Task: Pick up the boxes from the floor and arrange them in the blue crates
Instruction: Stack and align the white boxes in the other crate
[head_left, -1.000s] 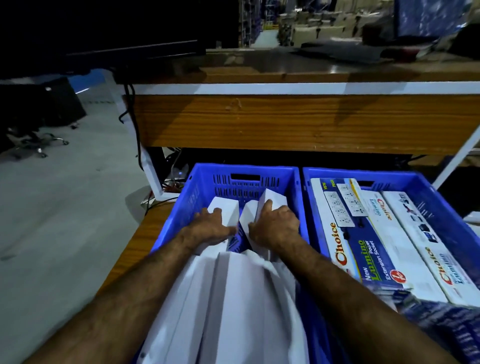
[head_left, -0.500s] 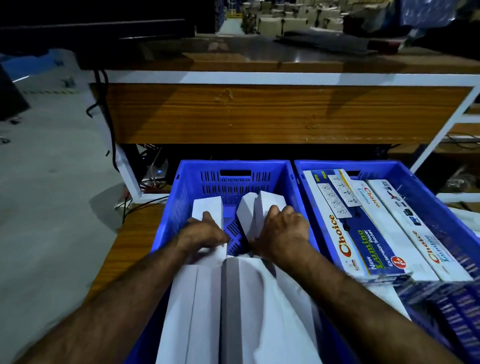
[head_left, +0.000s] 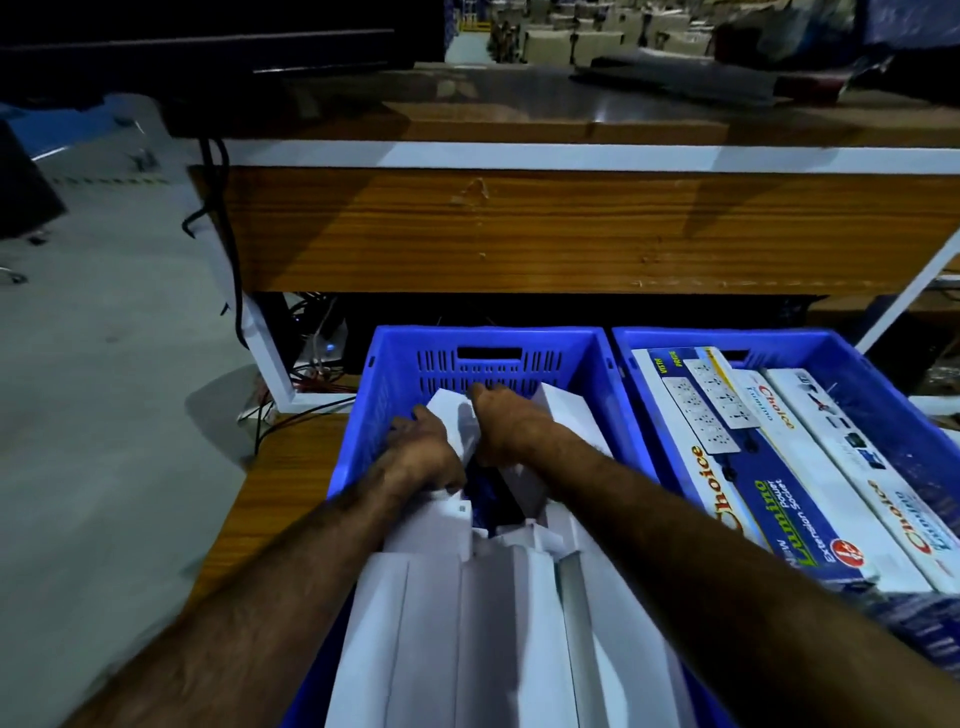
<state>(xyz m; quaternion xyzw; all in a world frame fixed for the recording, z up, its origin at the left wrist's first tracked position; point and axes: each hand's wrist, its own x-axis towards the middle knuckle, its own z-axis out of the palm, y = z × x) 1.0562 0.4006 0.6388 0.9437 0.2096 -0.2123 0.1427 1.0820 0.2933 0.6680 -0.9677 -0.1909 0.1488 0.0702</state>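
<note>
Both hands had moved deeper into the left blue crate (head_left: 387, 410) than half a second before, the left hand (head_left: 423, 447) sliding leftward along a box edge toward the crate's left wall and the right hand (head_left: 506, 423) reaching up to the far slotted wall, while the white boxes (head_left: 457, 613) that had stood splayed apart at their far ends now lay closer together. Largest in view, that crate sat on the wooden platform (head_left: 270, 499) with its long axis running away from the person, and the boxes inside followed the same line, their long axes pointing from the near rim toward the far wall, their far ends tilted up and unevenly stacked. Beside it, the right blue crate (head_left: 883, 395) already held printed boxes (head_left: 769, 499) laid flat in the same direction. The left hand had its fingers curled over the edge of a box on the left; the right hand had its fingers hooked over the far end of the middle box (head_left: 457, 421). The risk, as I judged it, was that the tilted boxes would jam crosswise or ride over one another if pressed down unevenly, or that fingers would be pinched between box ends and the far wall.
</note>
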